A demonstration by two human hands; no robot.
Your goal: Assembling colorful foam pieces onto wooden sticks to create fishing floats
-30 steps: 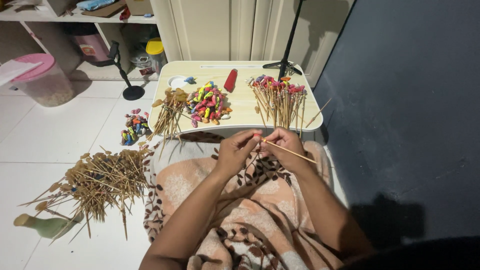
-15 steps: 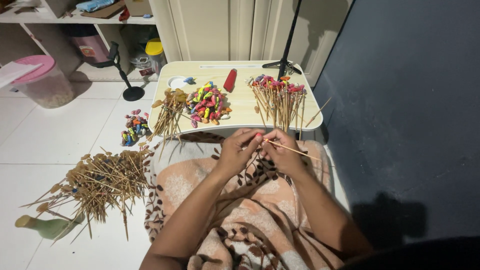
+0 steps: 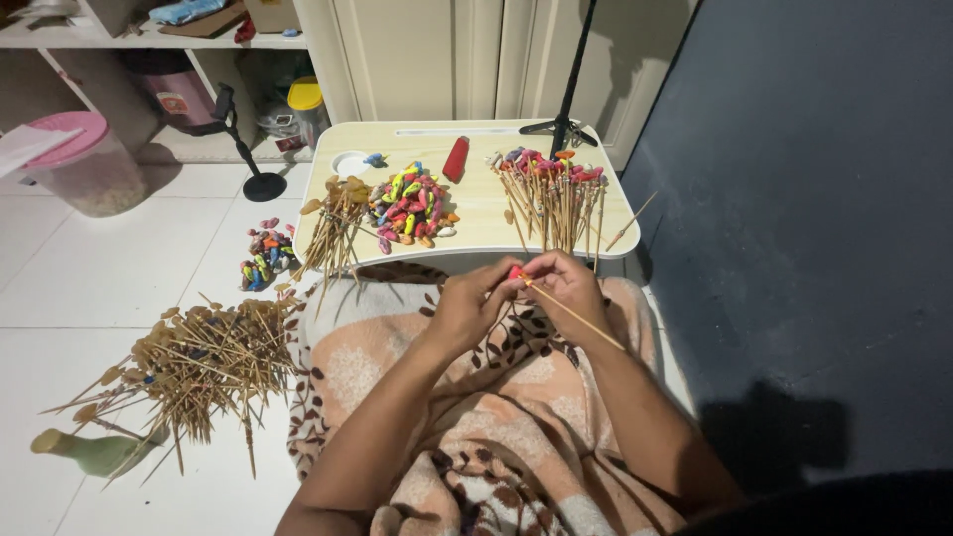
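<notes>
i'm seeing my left hand (image 3: pixel 467 308) pinching a small red piece (image 3: pixel 515 272) at its fingertips, fingers closed on it, and it is sitting right at the end of a thin bamboo stick (image 3: pixel 576 316). my right hand (image 3: pixel 568 288) is gripping that stick near the same end, fingers clenched around it, while the rest of the stick is slanting down and away over my right forearm. whether the red piece is already on the stick or only touching it, i can't quite tell from here.

both hands are hovering over a patterned blanket (image 3: pixel 496 437) covering my lap, just in front of the near edge of a small pale surface (image 3: pixel 476 213). on it a pile of coloured pieces (image 3: pixel 412 206) is lying in the middle, a bunch of finished sticks (image 3: pixel 551 194) with coloured tips to the right, a red tube (image 3: pixel 456 159) behind, and bare sticks (image 3: pixel 333 223) hanging off the left edge. further left, a heap of sticks (image 3: pixel 194 357) is spreading across the floor.
</notes>
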